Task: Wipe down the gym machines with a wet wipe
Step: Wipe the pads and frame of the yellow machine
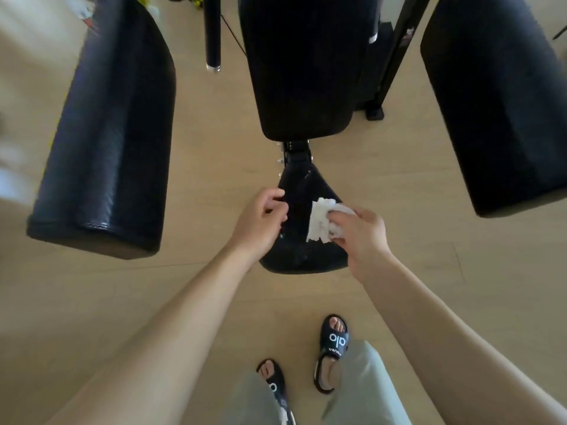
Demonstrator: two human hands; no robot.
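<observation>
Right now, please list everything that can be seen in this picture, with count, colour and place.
Seat pad: one, black, centre, under both hands.
Wet wipe: one, white, crumpled on the seat pad.
Back pad: one, black, top centre, behind the seat.
Side pads: two, black, left and right.
Frame post: one, black, top right of centre.
Bar: one, black, top, left of the back pad.
Floor: light wood colour, below everything.
Sandals: two, black, bottom centre.
Trousers: pale green, bottom.
Left hand: holds the seat's left edge.
Right hand: grips the wipe.
</observation>
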